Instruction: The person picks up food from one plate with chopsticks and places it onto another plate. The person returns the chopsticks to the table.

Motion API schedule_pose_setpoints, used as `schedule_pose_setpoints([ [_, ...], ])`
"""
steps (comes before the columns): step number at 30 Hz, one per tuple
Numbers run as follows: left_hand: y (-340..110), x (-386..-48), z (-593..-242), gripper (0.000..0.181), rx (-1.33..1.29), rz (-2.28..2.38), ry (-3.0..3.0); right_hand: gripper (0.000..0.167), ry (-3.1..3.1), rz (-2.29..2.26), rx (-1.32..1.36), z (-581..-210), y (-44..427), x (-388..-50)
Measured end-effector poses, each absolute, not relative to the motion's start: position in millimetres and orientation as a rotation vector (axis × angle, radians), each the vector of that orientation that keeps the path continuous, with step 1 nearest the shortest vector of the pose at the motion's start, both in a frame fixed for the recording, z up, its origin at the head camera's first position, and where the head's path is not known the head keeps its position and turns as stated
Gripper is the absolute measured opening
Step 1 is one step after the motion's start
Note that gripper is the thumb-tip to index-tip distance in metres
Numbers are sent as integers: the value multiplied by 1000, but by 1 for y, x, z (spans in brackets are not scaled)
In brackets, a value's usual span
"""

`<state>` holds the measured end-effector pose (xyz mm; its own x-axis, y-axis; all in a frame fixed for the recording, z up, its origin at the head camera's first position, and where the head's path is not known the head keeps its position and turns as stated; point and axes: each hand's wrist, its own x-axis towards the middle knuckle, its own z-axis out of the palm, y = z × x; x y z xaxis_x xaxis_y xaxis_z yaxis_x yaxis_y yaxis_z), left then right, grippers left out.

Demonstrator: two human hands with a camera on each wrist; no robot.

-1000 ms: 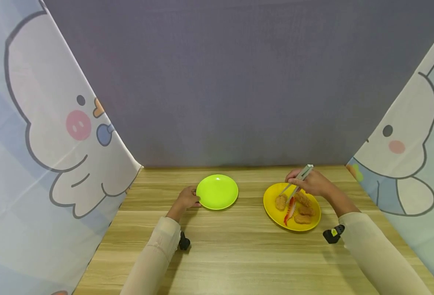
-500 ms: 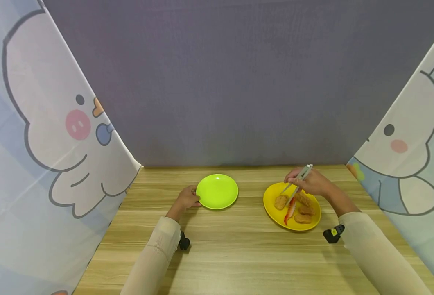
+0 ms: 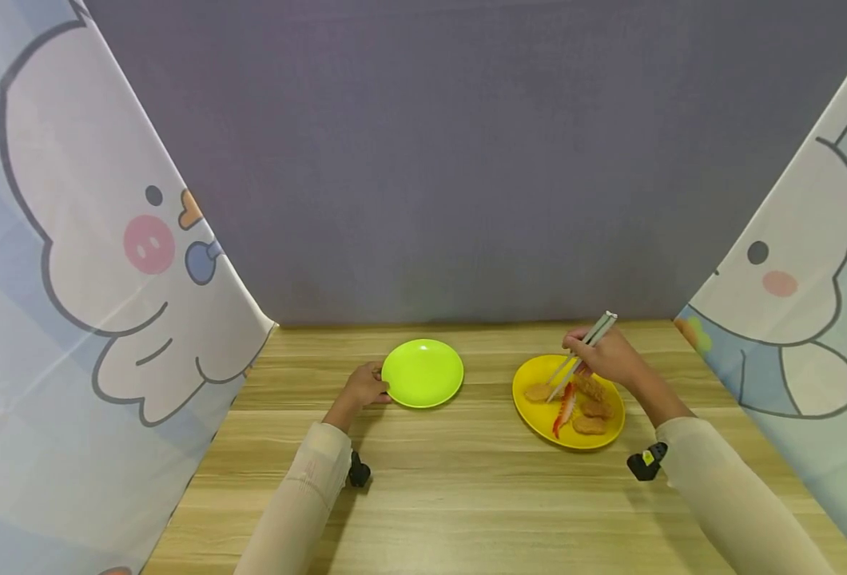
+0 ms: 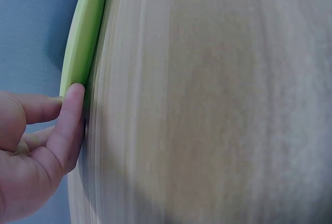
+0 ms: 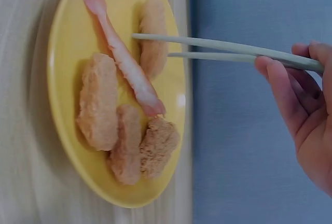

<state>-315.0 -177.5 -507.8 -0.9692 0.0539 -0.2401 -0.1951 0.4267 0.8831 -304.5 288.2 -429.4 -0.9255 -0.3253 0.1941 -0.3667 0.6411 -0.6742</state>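
My left hand (image 3: 366, 385) pinches the near-left rim of a bright green plate (image 3: 422, 373) between thumb and fingers. In the left wrist view, the fingertips meet the edge of the green plate (image 4: 83, 37), which lies on the table. With my right hand (image 3: 606, 351) I hold a pair of pale chopsticks (image 3: 590, 339). Their tips reach into a yellow plate (image 3: 531, 417), one on each side of a breaded nugget (image 5: 153, 37); whether both touch it I cannot tell. A red-and-white shrimp (image 5: 124, 60) lies beside that nugget, with several fried pieces (image 5: 98, 102) nearby.
Both plates rest on a wooden table (image 3: 459, 495), with bare wood between them. A grey cloth wall (image 3: 467, 176) rises at the back edge. Printed cartoon curtains (image 3: 71, 279) close in the left and right sides.
The chopsticks have shifted a little and their tips sit lower around the nugget, which has moved slightly left and looks flatter. My left hand and the green plate stay put.
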Motion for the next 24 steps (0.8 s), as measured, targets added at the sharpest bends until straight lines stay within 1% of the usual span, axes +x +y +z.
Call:
schedule_pose_setpoints([
  [6,-177,-316,-510,59,-155,1568,2440,28,-2764,1264,500,-434,291,-302],
  [24,-177,-316,-511,58,-157,1566,2447,32,-2671,1400,434,-434,294,-295],
])
